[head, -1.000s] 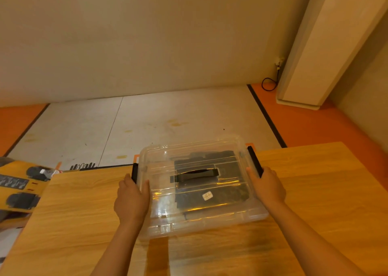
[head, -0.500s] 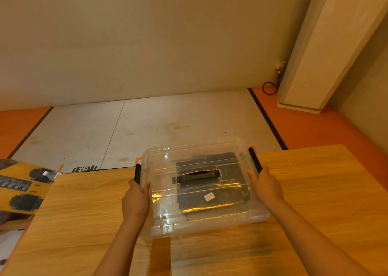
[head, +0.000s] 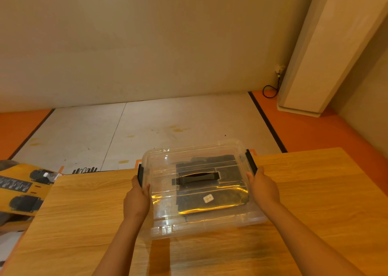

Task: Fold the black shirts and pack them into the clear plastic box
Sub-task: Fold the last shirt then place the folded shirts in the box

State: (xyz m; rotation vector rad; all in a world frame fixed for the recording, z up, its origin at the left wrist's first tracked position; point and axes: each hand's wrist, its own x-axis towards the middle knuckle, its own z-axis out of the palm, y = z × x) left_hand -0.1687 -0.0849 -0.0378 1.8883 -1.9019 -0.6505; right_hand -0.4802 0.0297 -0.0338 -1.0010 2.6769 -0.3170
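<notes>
Box: clear rectangular plastic box point(head: 201, 223) sits lid-on at the far edge of the light wooden table point(head: 315, 191), its far end past that edge; same spot as a second ago.
Contents: folded black shirts point(head: 226, 200) lie flat inside, under the black lid handle point(head: 197, 178).
Left hand: left hand point(head: 136, 200) grips the box's left side, thumb curled over the lid rim, fingertips at the black left latch point(head: 140, 174); slightly closer to the latch than before.
Right hand: right hand point(head: 264, 188) holds the right side, thumb beside the black right latch point(head: 251, 160); fingers hidden, spread cannot be told; hold unchanged.
Floor, left: yellow printed cardboard sheet point(head: 19, 183) beside the table.
</notes>
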